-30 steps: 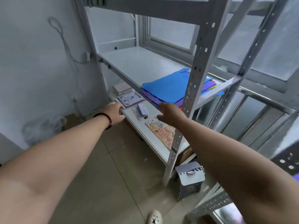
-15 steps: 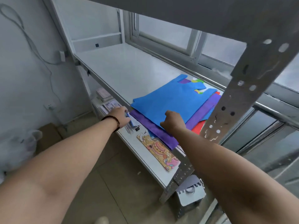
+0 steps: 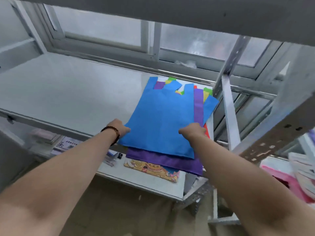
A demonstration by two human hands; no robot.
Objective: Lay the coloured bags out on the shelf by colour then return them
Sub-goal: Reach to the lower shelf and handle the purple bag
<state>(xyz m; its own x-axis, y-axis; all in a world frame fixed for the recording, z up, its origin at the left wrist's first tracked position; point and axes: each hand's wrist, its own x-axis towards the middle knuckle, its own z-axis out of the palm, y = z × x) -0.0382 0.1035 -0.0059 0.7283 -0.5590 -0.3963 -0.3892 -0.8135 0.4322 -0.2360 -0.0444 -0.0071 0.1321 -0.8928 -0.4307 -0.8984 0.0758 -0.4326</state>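
Note:
A stack of flat coloured bags lies at the right end of the grey shelf. A blue bag is on top, with a purple bag under it that hangs over the front edge. Slivers of green, yellow and red bags show at the far and right sides. My left hand grips the blue bag's near left corner. My right hand grips its near right part, fingers closed on the fabric.
A lower shelf holds a patterned card, pens and papers. A perforated metal upright stands right of the stack. An upper shelf runs overhead. Windows are behind. Pink items sit at the right.
Both hands rose from the lower shelf's front edge to the bag stack and took hold of the blue bag's near edge. The camera moved closer under the upper shelf.

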